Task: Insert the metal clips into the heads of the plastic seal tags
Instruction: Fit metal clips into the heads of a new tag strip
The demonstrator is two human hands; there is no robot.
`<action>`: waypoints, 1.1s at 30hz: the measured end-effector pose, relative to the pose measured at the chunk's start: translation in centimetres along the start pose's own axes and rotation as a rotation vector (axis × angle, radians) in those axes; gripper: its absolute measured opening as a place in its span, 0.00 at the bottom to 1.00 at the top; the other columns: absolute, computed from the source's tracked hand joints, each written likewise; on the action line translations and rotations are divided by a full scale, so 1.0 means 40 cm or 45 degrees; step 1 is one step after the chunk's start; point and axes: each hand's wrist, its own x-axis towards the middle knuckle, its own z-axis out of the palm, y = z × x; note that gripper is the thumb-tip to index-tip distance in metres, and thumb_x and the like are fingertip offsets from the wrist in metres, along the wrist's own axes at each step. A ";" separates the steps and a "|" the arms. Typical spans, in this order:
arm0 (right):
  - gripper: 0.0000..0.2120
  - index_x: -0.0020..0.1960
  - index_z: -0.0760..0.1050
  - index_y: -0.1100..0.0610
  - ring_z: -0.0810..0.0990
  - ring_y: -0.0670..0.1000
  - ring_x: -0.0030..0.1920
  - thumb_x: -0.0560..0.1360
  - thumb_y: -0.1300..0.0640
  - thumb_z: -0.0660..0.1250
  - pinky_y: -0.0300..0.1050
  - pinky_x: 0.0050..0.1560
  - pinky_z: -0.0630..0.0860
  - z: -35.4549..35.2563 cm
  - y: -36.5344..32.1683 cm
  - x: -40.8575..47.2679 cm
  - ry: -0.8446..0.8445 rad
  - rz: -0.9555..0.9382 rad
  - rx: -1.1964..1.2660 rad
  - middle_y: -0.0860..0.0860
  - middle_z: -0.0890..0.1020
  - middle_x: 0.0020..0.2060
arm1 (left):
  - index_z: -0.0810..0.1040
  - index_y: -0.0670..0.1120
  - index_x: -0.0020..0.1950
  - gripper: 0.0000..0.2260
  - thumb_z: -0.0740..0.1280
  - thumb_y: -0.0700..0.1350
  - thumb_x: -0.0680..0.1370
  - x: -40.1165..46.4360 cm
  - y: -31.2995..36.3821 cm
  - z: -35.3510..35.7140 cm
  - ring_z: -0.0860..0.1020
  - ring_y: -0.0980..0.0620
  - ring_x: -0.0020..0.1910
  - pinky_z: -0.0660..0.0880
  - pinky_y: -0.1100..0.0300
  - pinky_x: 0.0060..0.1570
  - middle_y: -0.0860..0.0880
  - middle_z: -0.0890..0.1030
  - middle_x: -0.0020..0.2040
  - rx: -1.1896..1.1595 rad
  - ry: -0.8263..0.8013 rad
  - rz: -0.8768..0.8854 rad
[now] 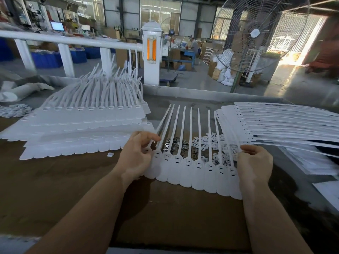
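Two bare hands work at a brown cardboard-covered bench point(77, 180) in a factory hall with a large wire-caged fan point(256, 33). The left hand point(135, 158) and right hand point(254, 162) pinch the ends of a joined strip of white plastic seal tags point(194, 171), rounded heads toward the person, tails pointing away over small loose metal clips point(185, 147).

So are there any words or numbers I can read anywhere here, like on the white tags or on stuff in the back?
No text reads clearly anywhere.
Strip of seal tags held by the left hand and right hand: only dark slots, no print.
Tag stacks: blank.
White sacks by the fan: dark marks, too blurred to read.
Screens at the back: too small to read.
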 end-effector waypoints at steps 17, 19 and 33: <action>0.14 0.45 0.77 0.53 0.78 0.51 0.37 0.70 0.70 0.63 0.43 0.38 0.74 -0.014 0.001 0.019 0.074 0.060 0.243 0.51 0.80 0.40 | 0.79 0.55 0.52 0.22 0.65 0.27 0.73 -0.014 0.022 -0.023 0.73 0.57 0.63 0.69 0.50 0.66 0.51 0.78 0.59 -0.693 -0.024 -0.246; 0.14 0.44 0.77 0.52 0.77 0.50 0.34 0.70 0.71 0.63 0.41 0.34 0.73 -0.015 0.001 0.020 0.074 0.074 0.264 0.50 0.79 0.38 | 0.79 0.55 0.54 0.22 0.65 0.27 0.73 -0.013 0.024 -0.024 0.72 0.56 0.64 0.68 0.51 0.66 0.50 0.77 0.60 -0.736 -0.033 -0.281; 0.15 0.45 0.77 0.53 0.77 0.47 0.32 0.71 0.71 0.63 0.38 0.27 0.70 -0.013 0.003 0.018 0.043 0.089 0.273 0.49 0.79 0.38 | 0.75 0.58 0.61 0.24 0.66 0.31 0.74 -0.015 0.029 -0.018 0.67 0.54 0.68 0.64 0.48 0.68 0.52 0.72 0.65 -0.729 -0.094 -0.402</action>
